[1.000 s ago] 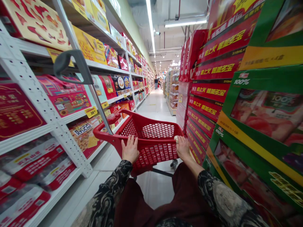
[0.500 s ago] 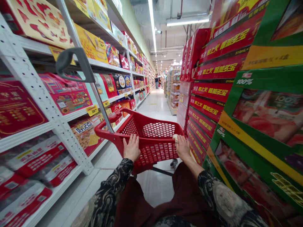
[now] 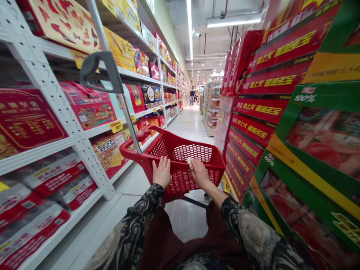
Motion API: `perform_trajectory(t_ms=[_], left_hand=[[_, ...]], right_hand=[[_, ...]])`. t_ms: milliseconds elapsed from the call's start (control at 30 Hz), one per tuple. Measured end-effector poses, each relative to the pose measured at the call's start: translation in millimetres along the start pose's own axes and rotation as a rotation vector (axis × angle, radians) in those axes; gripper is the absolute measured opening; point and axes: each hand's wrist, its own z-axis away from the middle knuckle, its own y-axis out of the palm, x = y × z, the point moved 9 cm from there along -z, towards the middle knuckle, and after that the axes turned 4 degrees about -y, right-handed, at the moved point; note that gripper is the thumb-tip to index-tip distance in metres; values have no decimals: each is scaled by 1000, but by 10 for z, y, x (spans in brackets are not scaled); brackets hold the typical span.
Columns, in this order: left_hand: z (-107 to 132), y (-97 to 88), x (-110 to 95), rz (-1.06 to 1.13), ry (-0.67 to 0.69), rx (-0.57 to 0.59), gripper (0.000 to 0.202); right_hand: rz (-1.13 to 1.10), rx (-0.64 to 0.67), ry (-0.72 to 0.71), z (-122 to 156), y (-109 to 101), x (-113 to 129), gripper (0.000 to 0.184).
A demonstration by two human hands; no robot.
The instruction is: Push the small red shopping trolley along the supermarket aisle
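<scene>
Red cart (image 3: 135, 153) stood in the aisle, between shelves (image 3: 36, 157) and stacked cartons (image 3: 253, 108). Left hand (image 3: 161, 172) lay on its near rim, fingers spread, open. Right hand (image 3: 200, 173) was half-closed on a pale wad (image 3: 189, 162), perhaps tissue, against the rim. Hands set well apart looked a steady hold, the cart centred clear of both sides.

Left hand (image 3: 161, 173) and right hand (image 3: 200, 173) reach forward, close together, palms down.
</scene>
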Motion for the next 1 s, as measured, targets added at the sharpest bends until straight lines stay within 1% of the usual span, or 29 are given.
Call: perform_trajectory(t_ms=[67, 133, 233, 367, 433, 533, 667, 767, 833, 867, 933, 1000], left_hand=[[6, -17, 9, 13, 8, -6, 67], [15, -37, 24, 29, 42, -10, 66], [31, -73, 102, 47, 74, -28, 64], [40, -98, 214, 68, 51, -60, 63], [39, -91, 219, 83, 39, -55, 63], [41, -86, 197, 97, 25, -39, 63], [60, -113, 171, 99, 39, -33, 63], [74, -138, 200, 101, 77, -33, 63], [87, -163, 282, 107, 89, -44, 63], [95, -184, 358, 110, 73, -59, 63], [122, -236, 561, 116, -2, -105, 65], [161, -274, 729, 117, -53, -134, 66]], right_hand=[[-5, -3, -9, -75, 41, 112, 48], [9, 1, 8, -103, 66, 129, 45], [49, -4, 40, -48, 55, -1, 44], [103, -18, 67, 57, 14, -245, 45], [102, -24, 57, 57, 20, -268, 45], [62, -35, 13, -27, 75, -118, 45], [-19, -52, -69, -236, 203, 296, 48], [-65, -57, -119, -391, 282, 589, 50], [-83, -56, -143, -451, 299, 701, 50], [-88, -56, -150, -461, 294, 724, 50], [-85, -60, -147, -449, 264, 705, 48], [-67, -65, -121, -416, 231, 636, 46]])
